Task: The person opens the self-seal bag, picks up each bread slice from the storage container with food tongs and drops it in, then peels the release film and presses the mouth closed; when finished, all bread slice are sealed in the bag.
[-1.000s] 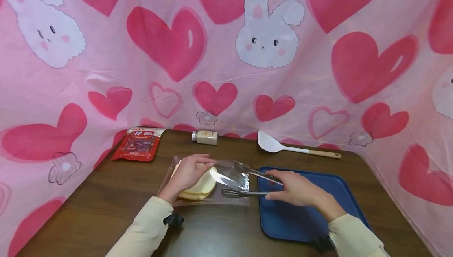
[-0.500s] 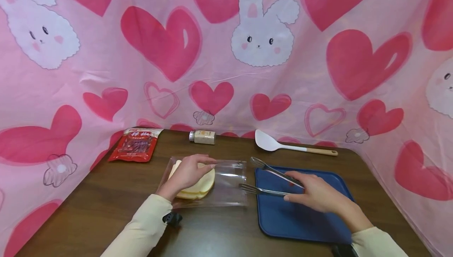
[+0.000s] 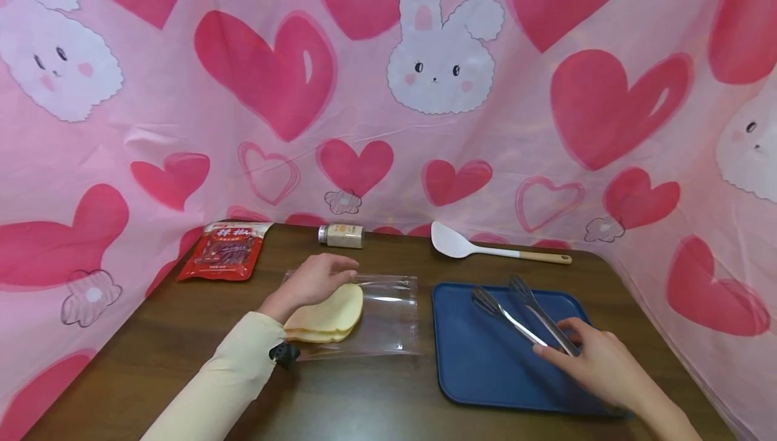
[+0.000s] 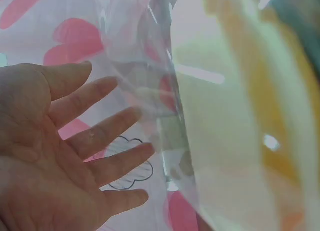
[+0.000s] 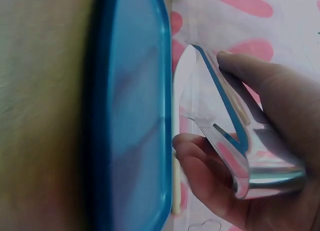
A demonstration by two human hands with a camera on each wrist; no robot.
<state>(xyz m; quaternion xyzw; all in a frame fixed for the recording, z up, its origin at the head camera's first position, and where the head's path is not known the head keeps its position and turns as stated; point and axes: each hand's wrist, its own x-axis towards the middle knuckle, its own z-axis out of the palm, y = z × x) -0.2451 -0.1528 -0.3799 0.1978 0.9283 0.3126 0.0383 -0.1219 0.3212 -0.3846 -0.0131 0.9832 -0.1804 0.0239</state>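
Observation:
My right hand point(image 3: 601, 363) holds metal tongs point(image 3: 517, 325) over the blue tray point(image 3: 464, 373), thumb on one arm and fingers on the other. The tongs' two slotted heads stand apart with nothing between them. In the right wrist view the tongs' bent end point(image 5: 272, 163) lies in the palm. Bread slices point(image 3: 330, 313) rest stacked inside a clear plastic bag point(image 3: 388, 336) left of the tray. Above the bread's far side hovers my left hand point(image 3: 312, 284), hiding part of it. The left wrist view shows that hand's fingers point(image 4: 107, 133) spread and fairly straight, beside the bagged bread point(image 4: 220, 111).
A red packet point(image 3: 224, 252) lies at the back left of the wooden table point(image 3: 340, 400). Near the back edge are a small seasoning jar point(image 3: 342, 235) and a white spatula point(image 3: 485, 250) with a wooden handle. A pink heart-print cloth point(image 3: 364, 110) encloses the back and sides.
My right hand has carried the tongs rightward, off the bag and over the tray. My left hand has lifted slightly and uncovers more bread.

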